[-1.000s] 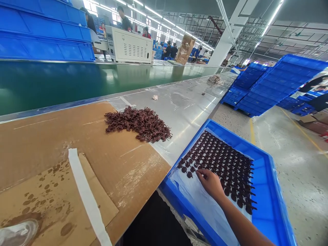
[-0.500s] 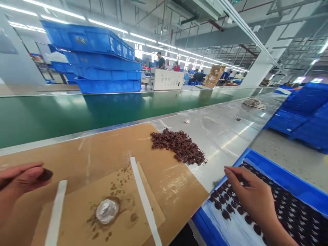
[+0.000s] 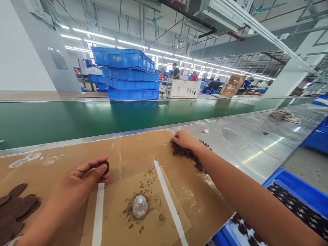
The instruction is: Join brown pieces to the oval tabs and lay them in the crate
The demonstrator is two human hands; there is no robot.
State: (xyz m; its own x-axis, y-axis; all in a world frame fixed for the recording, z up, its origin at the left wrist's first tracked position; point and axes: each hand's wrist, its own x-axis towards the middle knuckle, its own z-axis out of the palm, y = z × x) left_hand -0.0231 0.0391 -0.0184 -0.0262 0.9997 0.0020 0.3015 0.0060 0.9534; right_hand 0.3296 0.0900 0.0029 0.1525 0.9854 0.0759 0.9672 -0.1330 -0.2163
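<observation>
My left hand (image 3: 88,176) pinches a dark brown disc (image 3: 106,168) above the cardboard, near a white tape strip (image 3: 98,215). My right hand (image 3: 183,139) reaches to the far left end of a pile of small dark brown pieces (image 3: 188,153); its fingertips are down at the pile, and what they grip, if anything, is hidden. Between the tape strips sits a round silvery-white lump (image 3: 140,206) ringed by brown stains. Several flat dark brown ovals (image 3: 20,205) lie overlapping at the lower left.
A blue tray (image 3: 294,186) with rows of dark pieces stands at the lower right, partly under my right forearm. Beyond the cardboard (image 3: 138,147) runs a green belt (image 3: 77,118). Stacked blue crates (image 3: 133,73) stand behind it. A cloth (image 3: 285,116) lies at the right; people are farther back.
My right hand has moved from above the blue tray to the pile. The view has turned left, bringing the brown ovals into sight. My left hand still holds the dark disc.
</observation>
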